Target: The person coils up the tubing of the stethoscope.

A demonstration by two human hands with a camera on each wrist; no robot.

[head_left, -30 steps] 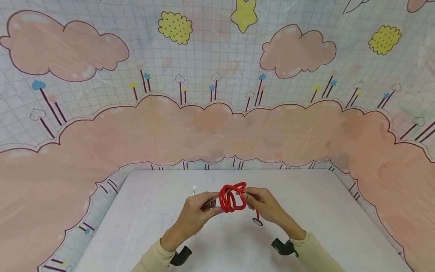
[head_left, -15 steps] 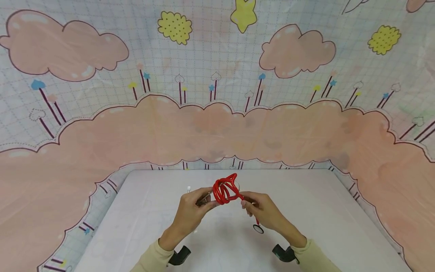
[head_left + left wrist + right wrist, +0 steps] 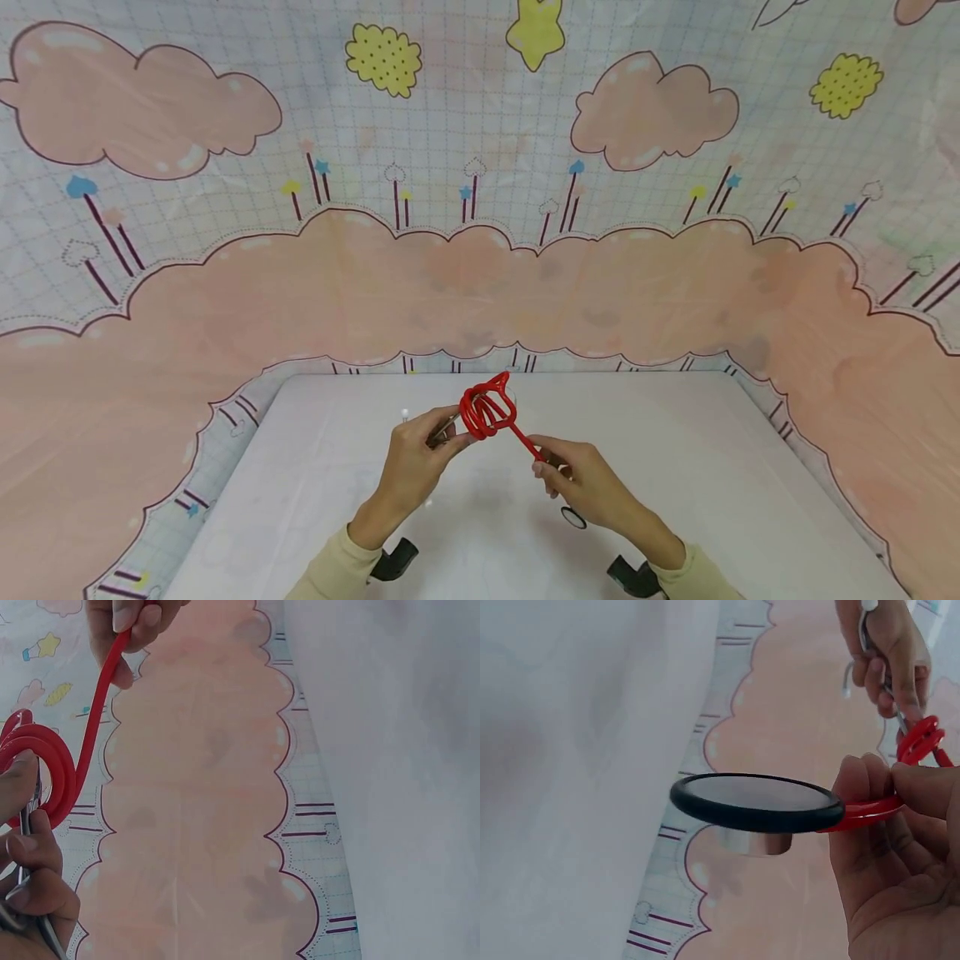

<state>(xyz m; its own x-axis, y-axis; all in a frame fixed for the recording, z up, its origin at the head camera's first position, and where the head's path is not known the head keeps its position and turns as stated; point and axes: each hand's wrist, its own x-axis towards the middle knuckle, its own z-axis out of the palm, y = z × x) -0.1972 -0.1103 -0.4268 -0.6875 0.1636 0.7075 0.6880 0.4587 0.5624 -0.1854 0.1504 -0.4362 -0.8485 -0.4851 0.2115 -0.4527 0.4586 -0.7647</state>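
Observation:
A stethoscope with red tubing (image 3: 468, 414) is held up over the table. Its tube is wound in several loops, with one pointed bend sticking up at the top. My left hand (image 3: 412, 467) grips the loops together with the metal ear tubes (image 3: 25, 847), the thumb pressing the coil. Beside that hand a white ear tip (image 3: 405, 413) pokes out. My right hand (image 3: 588, 479) pinches the straight tube end running down from the coil, close to the chest piece (image 3: 757, 796). This round disc with a black rim hangs below the right hand in the head view.
Beneath both hands spreads a white table (image 3: 300, 517). A cloth backdrop (image 3: 450, 292) with pink clouds and stars rises behind it and along the sides. Black wrist cameras (image 3: 395, 560) sit under both forearms.
The left hand has lifted the coil up and to the left. My right hand has drawn down and slightly right, and a straight length of tube now spans between the hands.

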